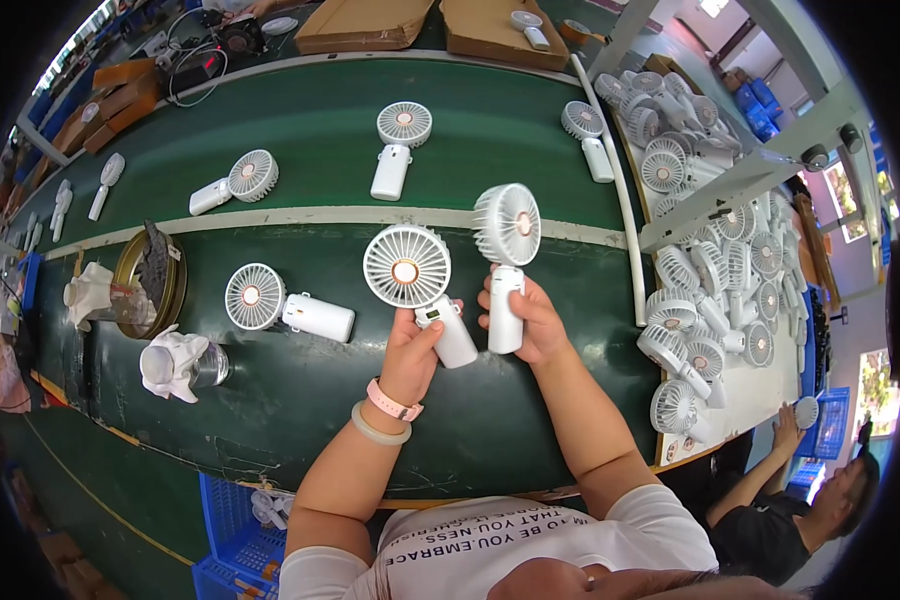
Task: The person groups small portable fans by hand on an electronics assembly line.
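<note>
My left hand (411,350) is closed around the handle of a white handheld fan (407,268), its round grille facing up and a small dark display lit on the handle, near my thumb. In my right hand (537,318) is a second white handheld fan (507,226), held upright with its head turned partly aside. The two fans are side by side and apart, above the green work surface (510,420). Left of my hands, a third handheld fan (255,297) lies on that surface. Beyond the pale strip, another fan (404,124) lies on the green belt (315,120).
To the right, a heap of white fans (710,260) covers a side table behind a white rail (615,200). At left stand a cloth-topped glass jar (208,365) and a round brass-coloured tin (175,290). Cardboard trays (365,24) sit at the back. A person (805,505) works at lower right.
</note>
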`<state>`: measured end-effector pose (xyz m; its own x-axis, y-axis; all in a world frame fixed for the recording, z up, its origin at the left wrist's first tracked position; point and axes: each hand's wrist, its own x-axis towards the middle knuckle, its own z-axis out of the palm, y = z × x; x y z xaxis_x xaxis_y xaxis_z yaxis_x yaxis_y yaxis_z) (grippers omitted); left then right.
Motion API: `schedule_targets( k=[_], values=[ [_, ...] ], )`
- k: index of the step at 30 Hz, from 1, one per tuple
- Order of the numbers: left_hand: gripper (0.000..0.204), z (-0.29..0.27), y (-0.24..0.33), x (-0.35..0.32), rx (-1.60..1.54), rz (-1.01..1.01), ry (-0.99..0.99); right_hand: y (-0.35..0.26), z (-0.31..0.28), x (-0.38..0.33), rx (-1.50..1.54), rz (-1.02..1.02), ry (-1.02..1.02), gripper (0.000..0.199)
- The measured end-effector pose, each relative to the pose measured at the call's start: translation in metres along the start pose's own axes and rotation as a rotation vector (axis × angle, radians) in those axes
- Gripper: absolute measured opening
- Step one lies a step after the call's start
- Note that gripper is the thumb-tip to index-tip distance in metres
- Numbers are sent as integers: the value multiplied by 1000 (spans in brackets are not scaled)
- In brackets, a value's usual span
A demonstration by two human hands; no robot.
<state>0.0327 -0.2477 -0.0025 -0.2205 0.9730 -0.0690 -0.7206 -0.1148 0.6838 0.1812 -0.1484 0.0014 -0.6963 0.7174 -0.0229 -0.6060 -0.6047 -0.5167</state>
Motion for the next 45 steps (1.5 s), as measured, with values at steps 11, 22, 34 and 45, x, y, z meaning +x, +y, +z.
schedule_targets(
  k=[11,22,34,45],
  values=[
    [40,-15,3,-1,-135,-49,-6,4,10,0,-497,38,193,37],
    [43,-13,2,-1,-137,-84,-19,-2,8,1,-543,8,213,33],
    [41,-15,0,-3,-176,-122,-43,2,7,2,-542,-1,244,34],
    [41,-14,0,-1,-332,-171,31,6,14,2,-733,16,269,37]
  ],
)
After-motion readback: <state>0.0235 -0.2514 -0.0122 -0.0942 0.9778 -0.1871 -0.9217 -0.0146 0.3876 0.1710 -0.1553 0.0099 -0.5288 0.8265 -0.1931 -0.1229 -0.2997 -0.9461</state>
